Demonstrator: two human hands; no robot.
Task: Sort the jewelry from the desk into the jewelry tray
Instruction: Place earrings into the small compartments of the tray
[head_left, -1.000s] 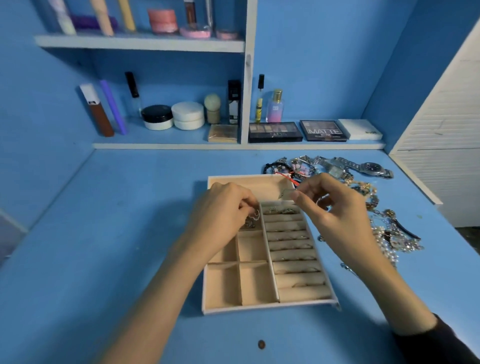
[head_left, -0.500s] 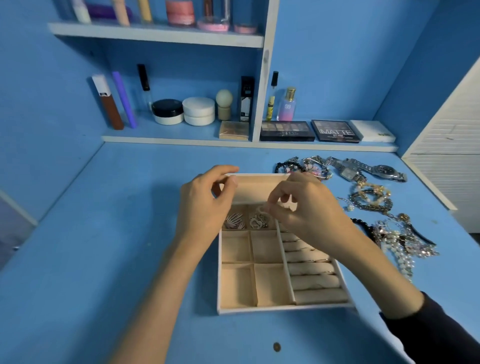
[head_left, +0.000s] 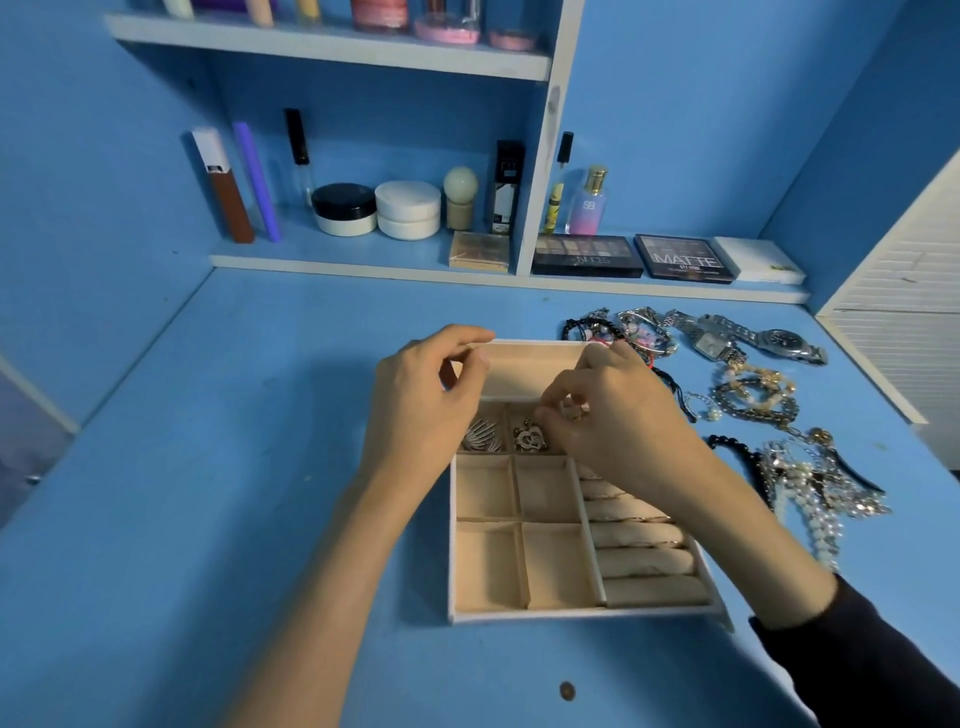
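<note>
The jewelry tray (head_left: 571, 616) lies flat on the blue surface (head_left: 208, 467) in front of the person, its long axis running from the person toward the shelf, with the near end skewed slightly to the right. It is a shallow rectangle with a pale rim and a matte beige, cloth-like lining: one wide compartment across the far end, small square cells down the left side, and soft padded ring rolls (head_left: 644, 561) lying crosswise down the right side, with thin bands tucked in some slots. A silver wing-shaped piece (head_left: 483, 436) with ribbed feathers sits in the far-left square cell, and a glittering stone-set piece (head_left: 530, 436) lies in the cell beside it. The right hand (head_left: 618, 421) hovers over the top of the ring rolls, fingertips bunched and pinching a small metal piece (head_left: 574, 413). The left hand (head_left: 421, 410) is curled at the tray's far left corner, thumb and forefinger close together; whether they grip anything cannot be told. To the right of the tray, loose jewelry (head_left: 810, 483) sprawls on the surface: pearl strands, dark beads, chains, and metal-link watches (head_left: 779, 340).
</note>
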